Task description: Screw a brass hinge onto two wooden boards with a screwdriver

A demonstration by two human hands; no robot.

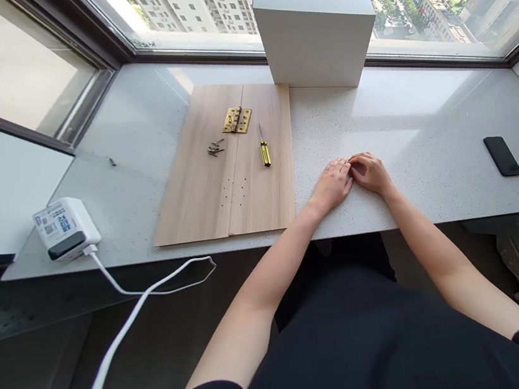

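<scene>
My left hand (333, 183) rests on the speckled counter, right of the wooden boards, its fingers together and touching my right hand (368, 172). The right hand's thumb and fingers are curled in a pinch; whatever is between them is too small to name. Two pale wooden boards (182, 185) lie side by side. On them are a brass hinge (237, 120) across the seam, a small pile of screws (216, 148) to its left and a yellow-and-black screwdriver (264, 149) to its right. Several small holes show near the seam, toward the front.
A tall white box (315, 37) stands by the window. At the far right lies a black phone (502, 156). A white power adapter (65, 227) sits on the left, its white cable (113, 354) hanging past the front edge of the counter (451, 198).
</scene>
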